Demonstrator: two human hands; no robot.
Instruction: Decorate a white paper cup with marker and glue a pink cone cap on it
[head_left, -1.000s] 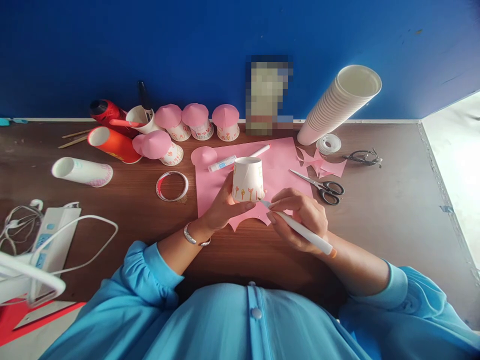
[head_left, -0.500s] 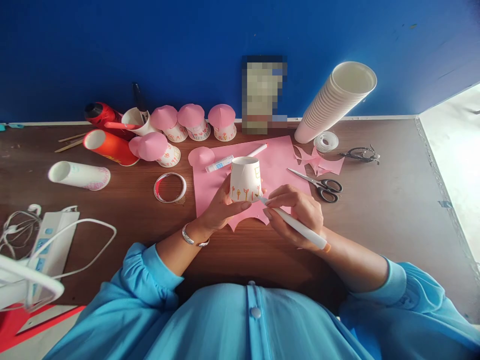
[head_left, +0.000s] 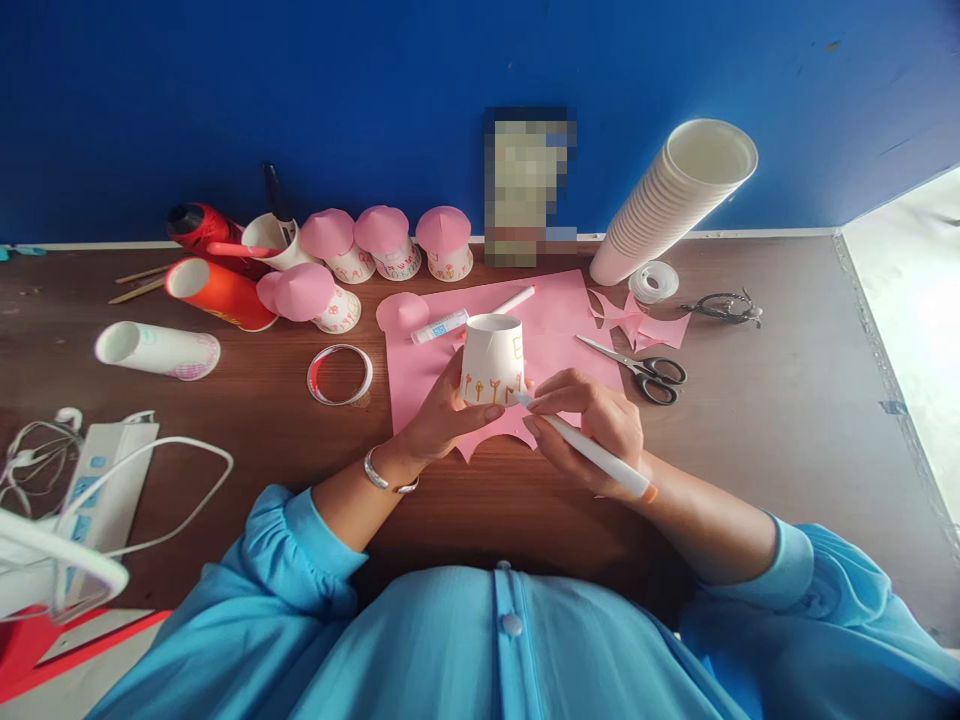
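My left hand (head_left: 450, 408) is wrapped round a white paper cup (head_left: 491, 348), holding it above the pink paper (head_left: 570, 310). Orange and red flower drawings run along the cup's lower edge, and a letter E shows on its right side. In my right hand (head_left: 596, 425) is a white marker pen (head_left: 596, 455) with an orange end. Its tip meets the lower right of the cup. Behind the cup lie a glue stick (head_left: 440, 327) and another white marker (head_left: 516, 300), both on the paper. A pink paper cone (head_left: 405, 318) sits at the sheet's left corner.
Scissors (head_left: 645, 376), pink scraps (head_left: 637, 325), a clear tape roll (head_left: 653, 283) and glasses (head_left: 724, 308) lie right. A tall cup stack (head_left: 675, 200) stands behind. At left are decorated cups with pink cone tops (head_left: 382, 240), a tape ring (head_left: 340, 375) and a power strip (head_left: 112, 490).
The cup has shifted very slightly to the right. The marker's back end has moved a little left, while its tip stays at the cup's lower right edge.
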